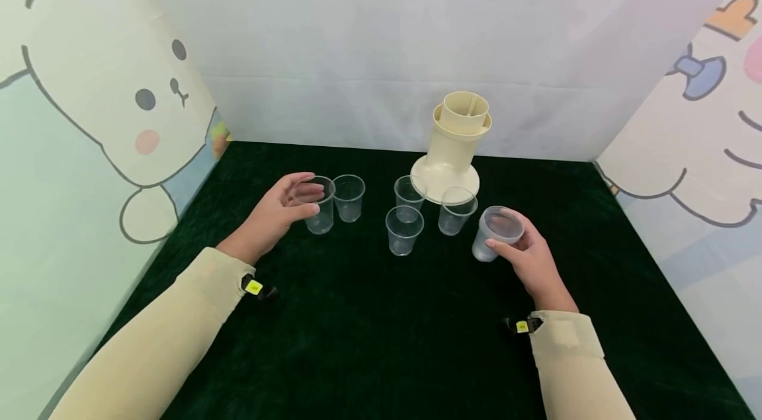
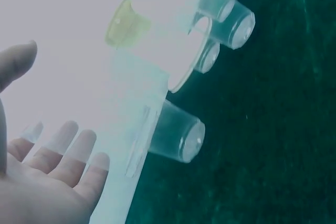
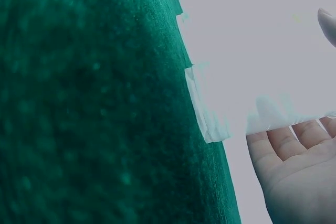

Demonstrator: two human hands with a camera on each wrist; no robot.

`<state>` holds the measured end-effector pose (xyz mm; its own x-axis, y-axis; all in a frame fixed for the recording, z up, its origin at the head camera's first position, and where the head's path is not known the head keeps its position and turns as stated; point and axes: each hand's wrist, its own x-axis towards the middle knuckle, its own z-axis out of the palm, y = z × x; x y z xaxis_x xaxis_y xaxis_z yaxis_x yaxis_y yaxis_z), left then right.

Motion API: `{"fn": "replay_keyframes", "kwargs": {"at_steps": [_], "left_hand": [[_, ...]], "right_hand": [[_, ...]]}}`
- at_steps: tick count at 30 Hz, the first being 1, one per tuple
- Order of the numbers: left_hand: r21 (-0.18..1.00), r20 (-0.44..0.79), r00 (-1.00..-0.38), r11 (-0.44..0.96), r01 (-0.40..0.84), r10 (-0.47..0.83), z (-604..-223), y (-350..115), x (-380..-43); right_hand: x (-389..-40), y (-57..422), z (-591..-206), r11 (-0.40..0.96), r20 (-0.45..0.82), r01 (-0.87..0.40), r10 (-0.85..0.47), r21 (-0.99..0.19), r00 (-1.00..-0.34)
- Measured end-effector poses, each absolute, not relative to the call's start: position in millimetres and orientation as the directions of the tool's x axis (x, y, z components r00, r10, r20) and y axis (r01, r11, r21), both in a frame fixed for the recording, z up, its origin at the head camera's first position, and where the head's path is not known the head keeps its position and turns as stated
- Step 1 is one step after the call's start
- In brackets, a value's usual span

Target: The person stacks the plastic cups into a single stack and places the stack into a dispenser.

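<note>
A clear plastic cup (image 1: pixel 320 220) is held by the left hand (image 1: pixel 280 208) at the left of the group, its wall taken between the thumb in front and the fingers behind; in the left wrist view the fingertips can be seen through the pale plastic. At the right end a cloudier cup (image 1: pixel 483 235), apparently several nested together, is gripped by the right hand (image 1: pixel 532 260) in the same fashion, tilted a little, with the thumb set across its near side. Another cup (image 1: pixel 349 205) is placed just beside the left-held one, and three more clear cups (image 1: pixel 404 235) are grouped upright between the hands on the dark green desk (image 1: pixel 381 340), in front of a cream stand (image 1: pixel 449 165) with a round base and a tube on top. The cups may be judged very light, thin-walled and smooth: easily tipped by a brush of the fingers, likely to slip if pinched too loosely, and likely to buckle if squeezed hard. They are probably best taken just below the rim, where the lip should stiffen the wall, with pressure spread over several fingers. For the cloudier one, a lower hold around the outermost wall would seem safer, since nested layers could slide or stick. How firmly each hand presses cannot be told, as both wrist views are washed out.
</note>
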<state>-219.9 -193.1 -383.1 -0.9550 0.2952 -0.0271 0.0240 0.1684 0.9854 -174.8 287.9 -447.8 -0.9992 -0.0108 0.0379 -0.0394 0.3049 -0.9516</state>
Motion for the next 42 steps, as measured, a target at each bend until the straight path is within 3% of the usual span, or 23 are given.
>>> {"fn": "replay_keyframes", "kwargs": {"at_steps": [24,42], "left_hand": [[0.990,0.069,-0.862,0.069,0.120,0.502,-341,-126,-216],[0.988,0.148,-0.832,-0.046,0.146,0.535,-328,-68,-221]], "right_hand": [[-176,286,-452,0.288,0.031,-0.036,-0.022,-0.957,-0.999],[-180,287,-451,0.305,0.047,-0.055,-0.035,-0.951,-0.998]]}}
